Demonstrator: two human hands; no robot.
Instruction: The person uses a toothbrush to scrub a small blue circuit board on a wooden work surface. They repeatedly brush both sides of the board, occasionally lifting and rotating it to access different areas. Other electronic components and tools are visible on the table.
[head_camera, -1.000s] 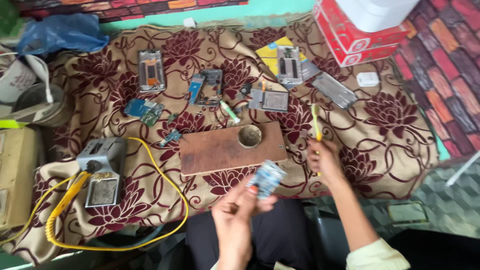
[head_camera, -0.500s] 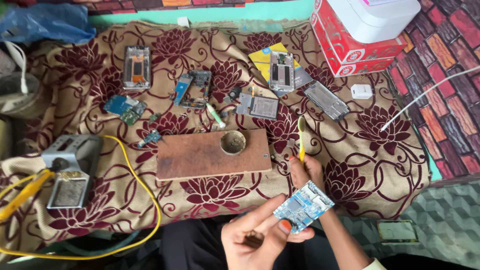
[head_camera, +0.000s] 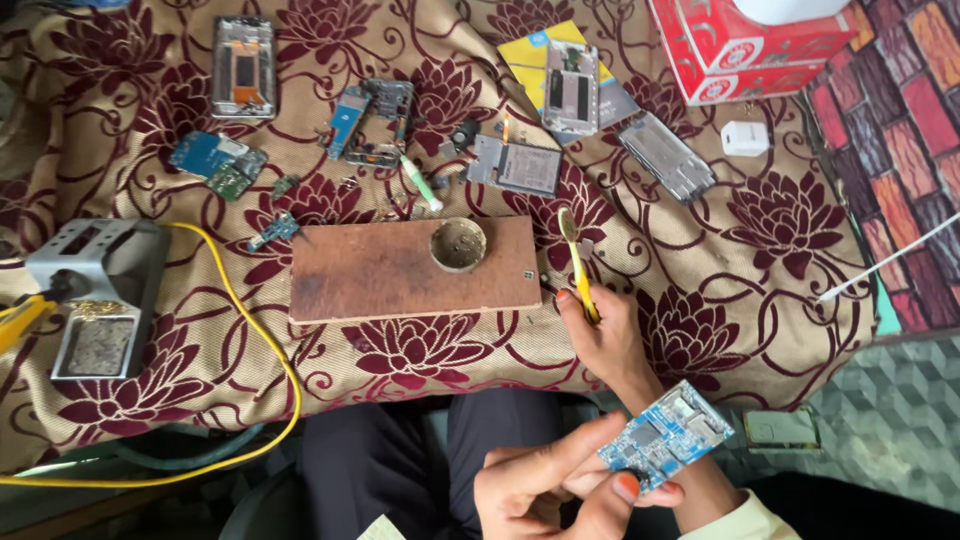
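Observation:
My left hand (head_camera: 540, 490) is low in the view, over my lap, and pinches a small blue circuit board (head_camera: 665, 435) between thumb and fingers. My right hand (head_camera: 600, 335) is just above it on the flowered cloth and grips a yellow brush (head_camera: 575, 255), whose head points up beside the right end of a brown wooden board (head_camera: 390, 275). A small round tin (head_camera: 458, 244) stands on that board. The circuit board crosses in front of my right forearm.
Several opened phone frames and parts (head_camera: 515, 165) lie scattered across the flowered cloth (head_camera: 760, 230). A grey soldering stand (head_camera: 95, 295) with a yellow cable (head_camera: 250, 330) sits at the left. A red box (head_camera: 750, 50) and a white adapter (head_camera: 745, 138) are at the upper right.
My left hand has carried the blue circuit board down and to the right, nearer my lap. My right hand still holds the yellow brush by the wooden board's right end.

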